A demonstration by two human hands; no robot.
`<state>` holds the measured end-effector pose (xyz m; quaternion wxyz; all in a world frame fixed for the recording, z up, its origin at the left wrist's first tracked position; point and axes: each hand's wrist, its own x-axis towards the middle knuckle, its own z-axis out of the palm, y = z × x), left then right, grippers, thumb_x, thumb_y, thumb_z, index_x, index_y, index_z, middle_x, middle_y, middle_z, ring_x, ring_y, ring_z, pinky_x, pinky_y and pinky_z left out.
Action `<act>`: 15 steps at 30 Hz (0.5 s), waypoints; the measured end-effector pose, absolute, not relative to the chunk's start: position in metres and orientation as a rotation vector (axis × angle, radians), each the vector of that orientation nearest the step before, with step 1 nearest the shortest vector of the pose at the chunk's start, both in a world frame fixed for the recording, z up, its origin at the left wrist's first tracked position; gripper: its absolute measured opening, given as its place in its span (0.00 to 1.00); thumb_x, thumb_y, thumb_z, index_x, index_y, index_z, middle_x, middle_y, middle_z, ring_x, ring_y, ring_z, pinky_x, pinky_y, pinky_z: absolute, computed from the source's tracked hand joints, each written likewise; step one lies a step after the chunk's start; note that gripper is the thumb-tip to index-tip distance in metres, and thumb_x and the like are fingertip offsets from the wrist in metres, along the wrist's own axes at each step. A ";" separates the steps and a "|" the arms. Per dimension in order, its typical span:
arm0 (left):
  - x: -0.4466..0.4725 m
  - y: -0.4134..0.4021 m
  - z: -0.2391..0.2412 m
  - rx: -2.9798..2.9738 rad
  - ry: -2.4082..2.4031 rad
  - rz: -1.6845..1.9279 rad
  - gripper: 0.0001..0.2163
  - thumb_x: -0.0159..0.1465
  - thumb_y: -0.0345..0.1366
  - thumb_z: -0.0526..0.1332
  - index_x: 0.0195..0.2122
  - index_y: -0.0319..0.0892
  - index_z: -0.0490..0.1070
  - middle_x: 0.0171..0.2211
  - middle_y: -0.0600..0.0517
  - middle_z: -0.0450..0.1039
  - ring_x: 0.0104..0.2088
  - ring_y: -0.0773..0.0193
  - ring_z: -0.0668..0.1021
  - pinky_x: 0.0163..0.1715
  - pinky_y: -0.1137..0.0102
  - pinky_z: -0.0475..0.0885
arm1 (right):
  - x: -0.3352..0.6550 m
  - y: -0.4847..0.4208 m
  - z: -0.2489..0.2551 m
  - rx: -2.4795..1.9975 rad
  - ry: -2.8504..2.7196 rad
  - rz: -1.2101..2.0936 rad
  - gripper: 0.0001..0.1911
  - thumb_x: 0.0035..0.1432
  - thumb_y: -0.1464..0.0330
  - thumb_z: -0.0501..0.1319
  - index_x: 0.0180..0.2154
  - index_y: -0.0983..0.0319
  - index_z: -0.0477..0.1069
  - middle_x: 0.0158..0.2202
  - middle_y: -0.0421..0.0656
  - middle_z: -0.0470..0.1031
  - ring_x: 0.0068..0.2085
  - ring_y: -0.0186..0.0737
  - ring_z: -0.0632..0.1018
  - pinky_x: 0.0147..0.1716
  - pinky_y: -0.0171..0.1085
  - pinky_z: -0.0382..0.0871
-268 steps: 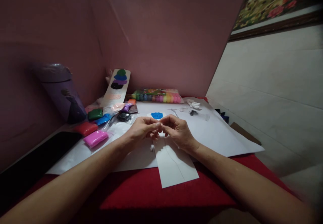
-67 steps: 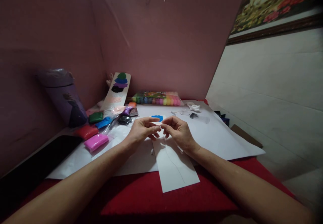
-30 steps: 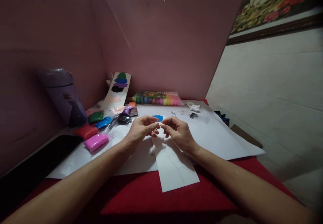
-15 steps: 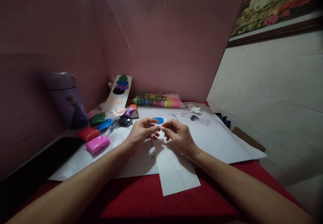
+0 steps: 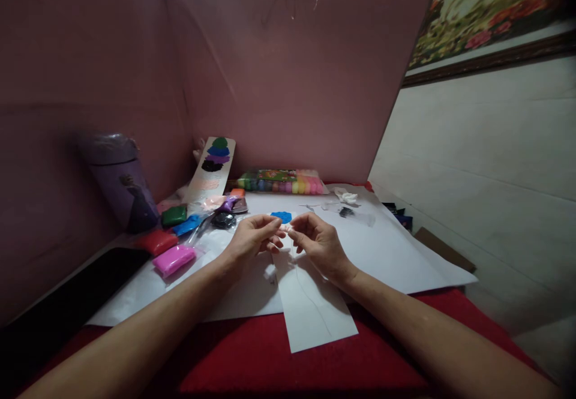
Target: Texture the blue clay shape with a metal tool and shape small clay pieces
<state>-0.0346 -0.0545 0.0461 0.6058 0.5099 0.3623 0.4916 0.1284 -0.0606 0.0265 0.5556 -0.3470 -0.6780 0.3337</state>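
Observation:
My left hand (image 5: 256, 235) and my right hand (image 5: 320, 242) meet over a white card (image 5: 310, 309), both closed in a pinch. Between their fingertips is a small piece of white clay (image 5: 286, 228), partly covered by the fingers. A thin curved line runs down the card below my hands. Just beyond the fingertips, a flattened patch of blue clay (image 5: 281, 216) is on the card's far end. Beside the card's left edge lies a small white lump (image 5: 270, 273), close under my left hand.
Packets of coloured clay, among them pink (image 5: 174, 260), red (image 5: 157, 242) and green (image 5: 174, 215), lie left. Behind them stand a purple tumbler (image 5: 117, 183) and a colour-swatch card (image 5: 210, 171). A bag of multicoloured clay (image 5: 281, 182) lies at the back; crumpled white clay (image 5: 345, 195) sits right.
My fingertips have shifted slightly around the white clay, and more of it shows between them. The view has tilted a little; the other things lie as before.

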 end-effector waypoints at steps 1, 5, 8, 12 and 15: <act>-0.035 -0.054 0.046 1.182 0.838 1.121 0.17 0.49 0.44 0.71 0.31 0.34 0.74 0.25 0.49 0.74 0.21 0.70 0.73 0.21 0.75 0.67 | 0.128 -0.061 0.026 -0.820 -1.602 0.785 0.08 0.56 0.64 0.63 0.33 0.62 0.68 0.25 0.37 0.69 0.24 0.31 0.70 0.22 0.32 0.68; -0.036 -0.054 0.045 1.236 0.835 1.113 0.16 0.47 0.41 0.72 0.29 0.34 0.74 0.22 0.52 0.72 0.20 0.71 0.73 0.23 0.74 0.69 | 0.129 -0.061 0.026 -0.836 -1.638 0.770 0.07 0.57 0.65 0.62 0.34 0.63 0.71 0.26 0.39 0.71 0.25 0.32 0.71 0.23 0.33 0.69; -0.035 -0.055 0.044 1.260 0.835 1.151 0.16 0.46 0.38 0.73 0.31 0.35 0.74 0.23 0.52 0.73 0.22 0.70 0.74 0.25 0.74 0.70 | 0.129 -0.062 0.027 -0.849 -1.663 0.741 0.07 0.57 0.65 0.61 0.34 0.63 0.73 0.26 0.40 0.72 0.24 0.33 0.71 0.23 0.33 0.69; -0.034 -0.054 0.043 1.218 0.839 1.150 0.17 0.48 0.42 0.72 0.33 0.35 0.73 0.26 0.50 0.74 0.22 0.70 0.74 0.22 0.75 0.68 | 0.130 -0.062 0.028 -0.858 -1.655 0.736 0.06 0.56 0.66 0.62 0.34 0.62 0.73 0.26 0.40 0.73 0.25 0.33 0.72 0.24 0.33 0.69; -0.035 -0.053 0.042 1.214 0.857 1.087 0.17 0.51 0.45 0.70 0.28 0.34 0.73 0.24 0.49 0.74 0.20 0.71 0.73 0.21 0.75 0.68 | 0.130 -0.061 0.027 -0.849 -1.650 0.728 0.05 0.56 0.67 0.62 0.33 0.62 0.73 0.26 0.40 0.73 0.25 0.33 0.72 0.24 0.33 0.68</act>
